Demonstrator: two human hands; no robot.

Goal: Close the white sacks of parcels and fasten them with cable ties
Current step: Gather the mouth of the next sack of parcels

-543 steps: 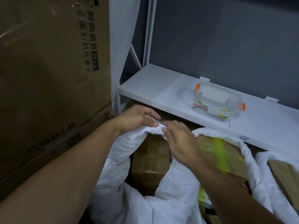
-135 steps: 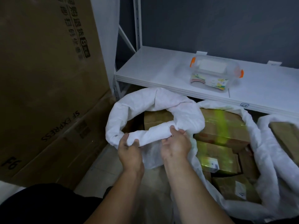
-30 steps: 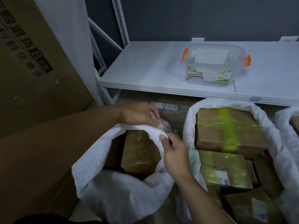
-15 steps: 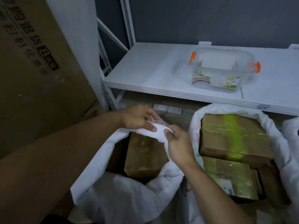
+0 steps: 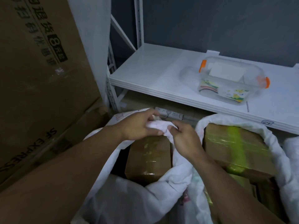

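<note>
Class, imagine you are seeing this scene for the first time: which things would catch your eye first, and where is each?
In the middle, the left hand and right hand pinch the bunched rim of a white sack, a brown parcel showing in its open mouth below. On the white shelf behind stands a clear box with orange clips, and a tall cardboard carton fills the left side.

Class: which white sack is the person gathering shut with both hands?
The leftmost sack, next to the tall cardboard box: left hand and right hand pinch its bunched rim. The middle sack, holding the green-taped parcel, gapes open.
</note>
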